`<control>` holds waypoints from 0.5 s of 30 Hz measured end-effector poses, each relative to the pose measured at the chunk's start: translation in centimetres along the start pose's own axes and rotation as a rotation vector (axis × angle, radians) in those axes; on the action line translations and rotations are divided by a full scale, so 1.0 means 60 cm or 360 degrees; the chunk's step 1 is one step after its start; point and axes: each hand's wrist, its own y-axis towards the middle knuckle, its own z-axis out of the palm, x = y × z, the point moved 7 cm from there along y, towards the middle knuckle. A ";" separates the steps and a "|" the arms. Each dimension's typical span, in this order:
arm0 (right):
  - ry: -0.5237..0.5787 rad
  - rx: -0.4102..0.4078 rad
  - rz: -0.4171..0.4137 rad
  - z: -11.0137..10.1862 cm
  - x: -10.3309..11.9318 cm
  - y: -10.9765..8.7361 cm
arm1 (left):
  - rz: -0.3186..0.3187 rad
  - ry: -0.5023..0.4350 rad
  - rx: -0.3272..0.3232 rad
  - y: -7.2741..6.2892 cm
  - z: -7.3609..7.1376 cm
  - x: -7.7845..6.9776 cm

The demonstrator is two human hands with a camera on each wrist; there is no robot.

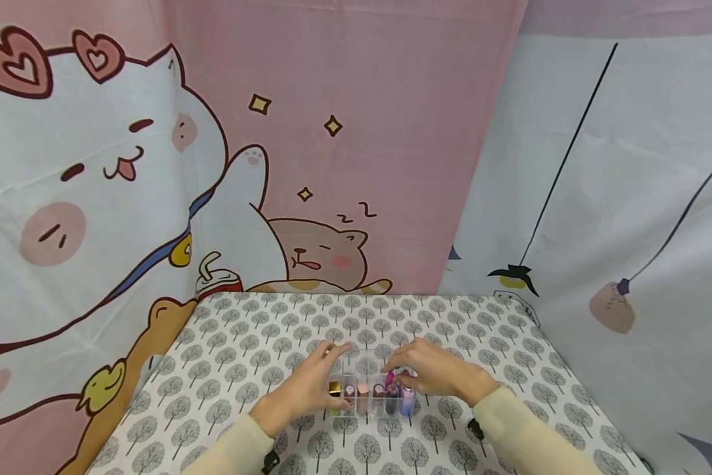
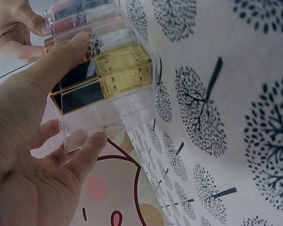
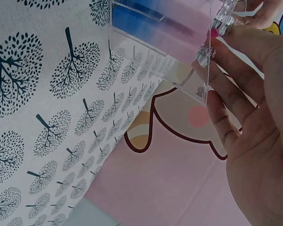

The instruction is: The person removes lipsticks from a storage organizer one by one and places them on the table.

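A clear plastic organizer (image 1: pixel 366 367) stands on the table with several lipsticks in its front row. My left hand (image 1: pixel 309 384) grips its left end, thumb on the front wall and fingers around the back. In the left wrist view, a black-and-gold lipstick (image 2: pixel 125 70) lies behind the clear wall beside the thumb. My right hand (image 1: pixel 431 368) is over the right end, thumb and fingers pinching a small magenta lipstick (image 1: pixel 389 378), mostly hidden by the fingers. A blue-to-pink tube (image 3: pixel 153 23) fills the right end compartment, below that hand.
The table has a white cloth (image 1: pixel 237 369) printed with grey trees. Behind it hangs a pink curtain (image 1: pixel 391 132) with cartoon animals, and pale curtain panels (image 1: pixel 629 198) run along the right.
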 end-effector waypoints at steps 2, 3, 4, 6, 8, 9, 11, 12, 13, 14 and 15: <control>0.0000 0.0003 0.0017 0.000 -0.001 0.000 | -0.0001 0.0001 0.0003 0.001 -0.001 0.000; -0.0002 0.0004 0.0029 0.000 -0.001 -0.001 | 0.0000 0.0002 0.0003 0.001 -0.001 0.000; 0.0000 0.0005 0.0040 0.001 -0.002 -0.001 | 0.0000 0.0005 0.0001 0.002 0.000 0.000; 0.0000 0.0004 0.0060 0.002 -0.003 -0.002 | -0.0001 0.0006 0.0002 0.002 0.002 0.000; -0.0002 0.0000 0.0082 0.003 -0.005 -0.001 | 0.0005 0.0002 -0.0006 0.002 0.003 0.002; -0.0003 -0.0009 0.0086 0.004 -0.006 -0.001 | 0.0008 0.0002 -0.0009 0.002 0.004 0.002; 0.0000 -0.0022 0.0087 0.004 -0.007 -0.001 | 0.0010 -0.0002 -0.0002 0.002 0.006 0.003; 0.0001 -0.0032 0.0083 0.005 -0.008 -0.001 | 0.0012 0.0002 -0.0001 0.002 0.006 0.003; 0.0006 -0.0037 0.0079 0.006 -0.008 0.000 | 0.0012 0.0000 0.0003 0.003 0.006 0.003; 0.0007 -0.0045 0.0073 0.006 -0.008 0.000 | 0.0012 -0.0002 0.0006 0.003 0.005 0.004; 0.0005 -0.0056 0.0061 0.006 -0.008 0.001 | 0.0010 0.0000 0.0008 0.003 0.004 0.004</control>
